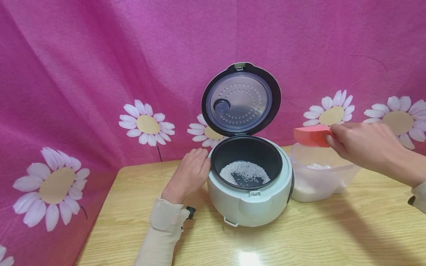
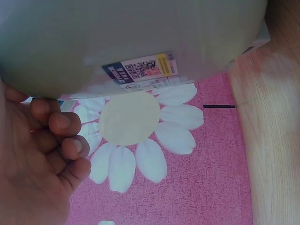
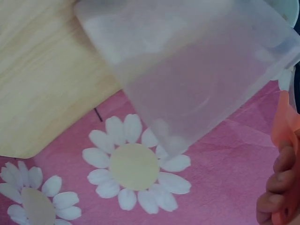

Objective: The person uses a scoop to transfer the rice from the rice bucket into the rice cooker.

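A pale green rice cooker stands on the table with its lid raised. White rice lies in its dark inner pot, with part of the pot's bottom showing. My left hand rests against the cooker's left rim; in the left wrist view its fingers are loosely bent beside the cooker's wall. My right hand grips the handle of a red scoop above a translucent plastic container holding more rice. What the scoop contains is hidden.
A wooden table carries the cooker and the container, which stands close to the cooker's right side. Behind and to the left hangs a pink cloth with large white daisies. The raised lid stands in front of the cloth.
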`<act>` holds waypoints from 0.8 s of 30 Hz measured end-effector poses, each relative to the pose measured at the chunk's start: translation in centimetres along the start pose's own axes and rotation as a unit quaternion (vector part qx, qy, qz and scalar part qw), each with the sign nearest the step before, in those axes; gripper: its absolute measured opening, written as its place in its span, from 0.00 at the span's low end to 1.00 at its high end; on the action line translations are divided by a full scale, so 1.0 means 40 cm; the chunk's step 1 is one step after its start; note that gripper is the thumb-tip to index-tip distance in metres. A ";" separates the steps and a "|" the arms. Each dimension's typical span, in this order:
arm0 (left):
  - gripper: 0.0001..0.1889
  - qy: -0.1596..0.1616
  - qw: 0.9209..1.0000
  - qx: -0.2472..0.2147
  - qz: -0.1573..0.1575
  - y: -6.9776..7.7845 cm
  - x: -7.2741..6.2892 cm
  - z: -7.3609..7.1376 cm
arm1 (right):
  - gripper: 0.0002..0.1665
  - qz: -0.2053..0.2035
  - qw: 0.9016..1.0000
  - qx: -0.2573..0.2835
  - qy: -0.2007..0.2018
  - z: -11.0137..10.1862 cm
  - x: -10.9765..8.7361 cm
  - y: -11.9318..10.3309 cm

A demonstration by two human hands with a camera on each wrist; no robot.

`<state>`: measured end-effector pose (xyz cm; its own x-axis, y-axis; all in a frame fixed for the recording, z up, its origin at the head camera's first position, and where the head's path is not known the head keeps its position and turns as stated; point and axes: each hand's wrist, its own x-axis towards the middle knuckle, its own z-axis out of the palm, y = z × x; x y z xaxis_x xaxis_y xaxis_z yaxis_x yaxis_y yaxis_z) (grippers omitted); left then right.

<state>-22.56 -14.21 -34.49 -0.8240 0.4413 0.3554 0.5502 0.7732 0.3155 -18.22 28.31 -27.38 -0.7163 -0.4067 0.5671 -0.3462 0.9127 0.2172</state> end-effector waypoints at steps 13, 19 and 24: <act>0.10 0.000 1.000 -0.001 0.001 -0.002 0.001 0.002 | 0.22 -0.006 0.997 -0.016 -0.070 0.030 -0.027 0.024; 0.09 0.002 1.000 -0.001 0.001 -0.001 0.000 0.000 | 0.23 -0.017 0.996 -0.024 -0.085 0.035 -0.031 0.034; 0.10 -0.005 1.000 -0.007 -0.009 0.000 -0.002 0.001 | 0.23 -0.010 0.988 -0.026 -0.153 0.038 -0.030 0.040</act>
<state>-22.51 -14.22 -34.55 -0.8353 0.4319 0.3402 0.5367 0.7746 0.3346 -18.85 30.21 -28.93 -0.8615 -0.4115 0.2974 -0.3368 0.9016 0.2715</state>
